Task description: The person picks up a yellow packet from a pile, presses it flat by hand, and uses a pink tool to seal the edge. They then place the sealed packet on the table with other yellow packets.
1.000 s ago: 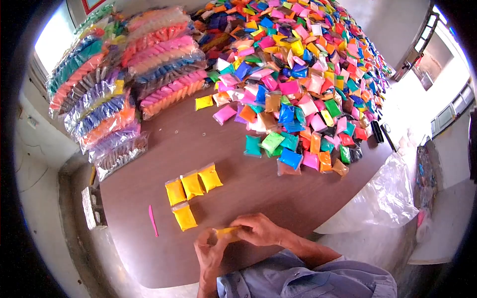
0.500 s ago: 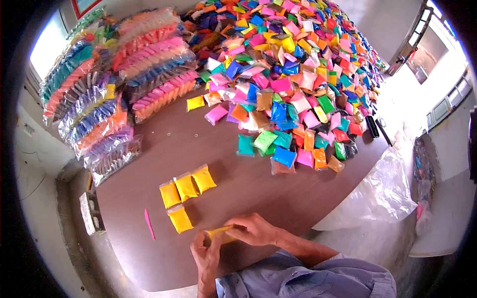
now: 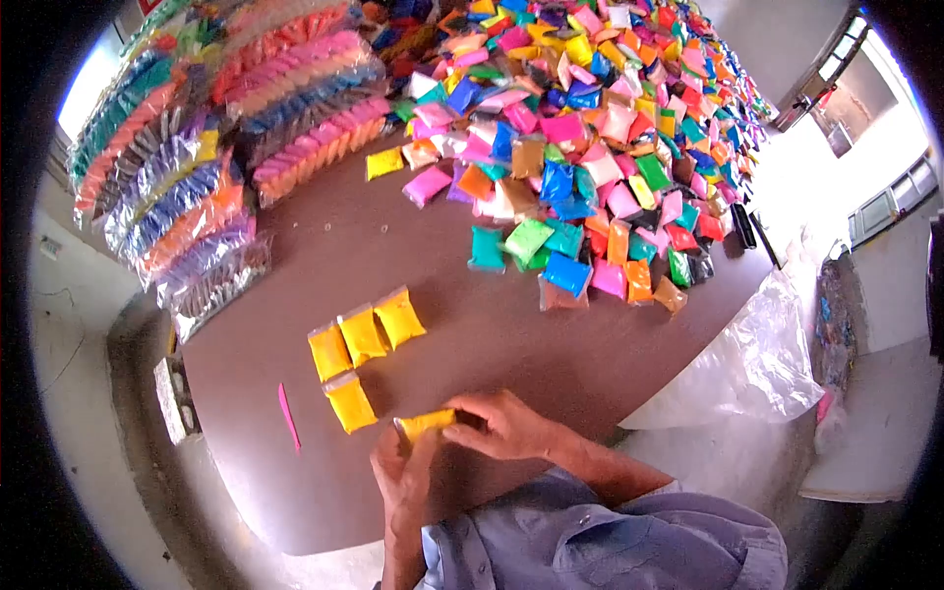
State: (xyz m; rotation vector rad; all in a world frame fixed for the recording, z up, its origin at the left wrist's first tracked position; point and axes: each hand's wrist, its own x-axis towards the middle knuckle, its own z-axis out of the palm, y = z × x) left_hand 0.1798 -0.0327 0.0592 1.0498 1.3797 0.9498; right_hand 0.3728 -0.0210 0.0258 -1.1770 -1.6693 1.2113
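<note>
A small yellow packet [image 3: 427, 424] in clear wrapping is held between both hands, just above the table's near side. My left hand [image 3: 398, 470] grips its left end, fingers closed. Its right end is pinched by my right hand [image 3: 497, 425]. Beyond my left hand lie several more yellow packets: one nearest [image 3: 351, 403], and a row behind it with a left one [image 3: 328, 353], a middle one [image 3: 363, 335] and a right one [image 3: 399, 318]. A thin pink plastic tool [image 3: 288, 417] rests to their left.
A big heap of mixed-colour packets [image 3: 590, 167] covers the far right of the brown table [image 3: 472, 344]. Bagged rows of packets [image 3: 182, 206] stand at the far left. Clear plastic sheeting [image 3: 737, 354] hangs by the right edge.
The held packet has turned so that more of its yellow face shows, and both hands keep hold of it. The whole view has shifted slightly; the packets on the table lie as before.
</note>
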